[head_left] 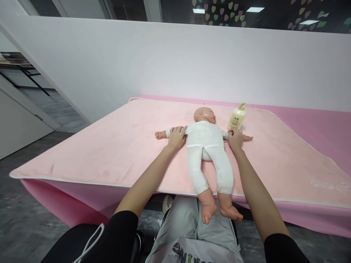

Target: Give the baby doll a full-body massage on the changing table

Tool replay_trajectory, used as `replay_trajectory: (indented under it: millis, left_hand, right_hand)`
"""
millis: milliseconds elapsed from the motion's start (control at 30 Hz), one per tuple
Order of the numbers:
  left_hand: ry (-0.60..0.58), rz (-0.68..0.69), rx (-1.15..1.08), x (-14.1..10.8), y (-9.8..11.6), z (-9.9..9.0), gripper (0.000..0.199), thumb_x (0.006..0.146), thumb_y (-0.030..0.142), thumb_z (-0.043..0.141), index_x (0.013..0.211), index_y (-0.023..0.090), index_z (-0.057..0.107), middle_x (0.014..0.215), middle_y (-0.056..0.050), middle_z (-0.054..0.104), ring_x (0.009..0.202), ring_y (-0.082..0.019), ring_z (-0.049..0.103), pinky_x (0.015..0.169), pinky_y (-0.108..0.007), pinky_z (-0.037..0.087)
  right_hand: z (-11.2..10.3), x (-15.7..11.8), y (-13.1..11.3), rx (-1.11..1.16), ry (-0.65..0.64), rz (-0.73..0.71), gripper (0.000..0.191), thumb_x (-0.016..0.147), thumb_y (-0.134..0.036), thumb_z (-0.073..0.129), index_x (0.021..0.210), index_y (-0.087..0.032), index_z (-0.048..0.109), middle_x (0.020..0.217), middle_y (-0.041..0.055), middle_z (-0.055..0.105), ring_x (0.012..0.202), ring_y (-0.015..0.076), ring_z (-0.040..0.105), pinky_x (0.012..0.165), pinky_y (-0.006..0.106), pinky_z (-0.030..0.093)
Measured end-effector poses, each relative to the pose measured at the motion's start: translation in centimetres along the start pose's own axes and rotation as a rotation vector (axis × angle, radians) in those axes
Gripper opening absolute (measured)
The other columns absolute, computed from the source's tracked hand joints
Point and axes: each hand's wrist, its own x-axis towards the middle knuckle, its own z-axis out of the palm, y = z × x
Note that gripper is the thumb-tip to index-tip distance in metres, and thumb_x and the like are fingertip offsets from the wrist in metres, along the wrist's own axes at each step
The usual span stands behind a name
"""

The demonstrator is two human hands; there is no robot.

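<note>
A baby doll (pixel 205 135) with a white cloth body lies face down, its head turned to the right and both arms stretched sideways. Its feet hang over the near edge of the table. My left hand (pixel 177 137) is closed around the doll's left-side arm, between shoulder and wrist. On the other side, my right hand (pixel 235 138) grips the right-side arm near the sleeve. Just beyond my right hand, a pale yellow pump bottle (pixel 237 117) stands or leans; its base is partly hidden behind the hand.
A pink blanket (pixel 109 146) with a white edge covers the table over a darker pink cloth (pixel 315 128). Behind it rises a white partition (pixel 175 62) with dark glass above. My legs (pixel 181 223) are under the near edge, and a white cable (pixel 91 241) hangs at lower left.
</note>
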Motion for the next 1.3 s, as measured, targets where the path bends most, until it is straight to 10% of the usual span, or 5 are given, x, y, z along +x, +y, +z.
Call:
replay_trajectory:
  millis: [1300]
  left_hand:
    - [0.040,-0.009,-0.028,-0.21,-0.02,0.27,0.050,0.081,0.022,0.039,0.131,0.018,0.043,0.131,-0.014,0.047,0.121,-0.028,0.042,0.101,-0.045,0.029]
  right_hand:
    - [-0.15,-0.32,-0.08,-0.006,-0.022,-0.013,0.019,0.069,-0.013,0.037,0.066,-0.019,0.055,0.076,0.0084,0.060,0.081,0.0241,0.048,0.076,0.037,0.039]
